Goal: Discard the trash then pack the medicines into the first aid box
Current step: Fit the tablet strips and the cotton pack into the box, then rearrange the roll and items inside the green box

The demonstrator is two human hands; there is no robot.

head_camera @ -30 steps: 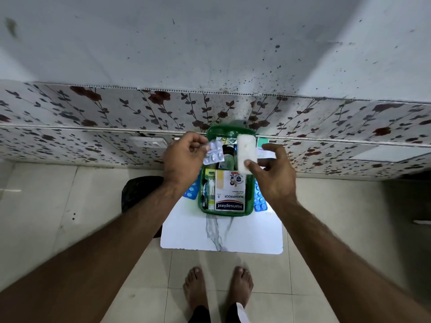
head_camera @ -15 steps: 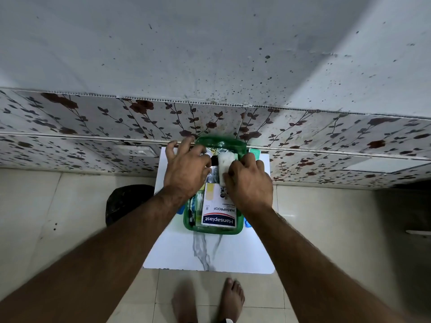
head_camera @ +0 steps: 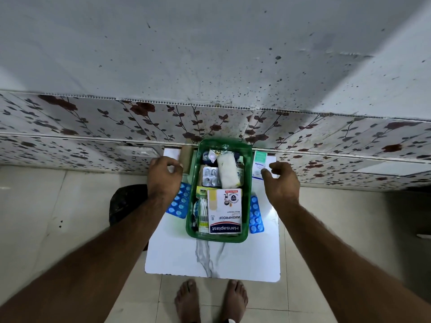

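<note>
Both the left hand (head_camera: 164,177) and the right hand (head_camera: 281,183) hover loosely open and empty beside the green first aid box (head_camera: 247,183) on the bench (head_camera: 210,259).

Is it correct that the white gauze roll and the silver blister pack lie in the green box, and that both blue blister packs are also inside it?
Not quite. In the head view the white gauze roll and silver blister pack do lie in the green box, but the blue blister packs are outside it on the white board: one on its left, one on its right.
</note>
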